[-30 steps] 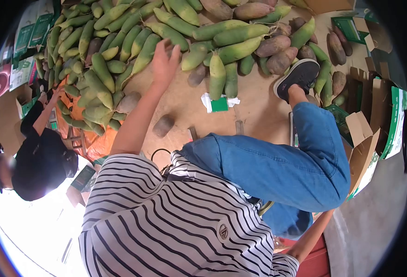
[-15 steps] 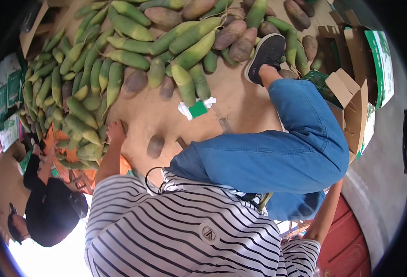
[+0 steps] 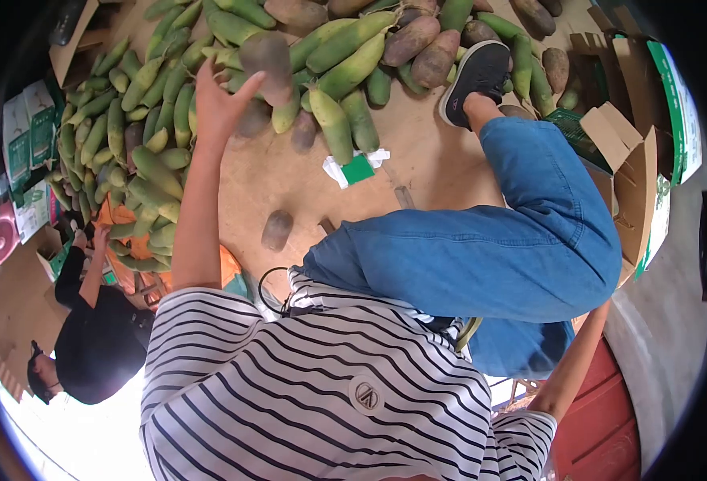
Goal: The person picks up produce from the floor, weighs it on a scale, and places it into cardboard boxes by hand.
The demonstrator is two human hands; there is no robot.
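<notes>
My left hand (image 3: 222,106) is raised over the near edge of the heap with its fingers spread. Just past its thumb is a blurred purple-brown radish (image 3: 267,64), which appears to be in the air, apart from the fingers. Under and beyond it lie long green radishes (image 3: 333,124) and several purple ones (image 3: 436,60). A single purple-brown radish (image 3: 277,230) rests on the brown surface (image 3: 369,204) nearer to me. My right arm (image 3: 578,361) hangs down beside my leg; its hand is hidden.
Open cardboard boxes (image 3: 630,188) stand on the right. My shoe (image 3: 475,84) is planted beside the radishes. A green and white label (image 3: 359,169) lies on the surface. At left, a person in black (image 3: 101,345) bends by the heap; an orange sheet (image 3: 225,271) lies under it.
My left hand has risen from the surface by the green radishes, moving away from my body with its fingers spreading. A blurred purple-brown radish now appears beside it. The view has shifted slightly.
</notes>
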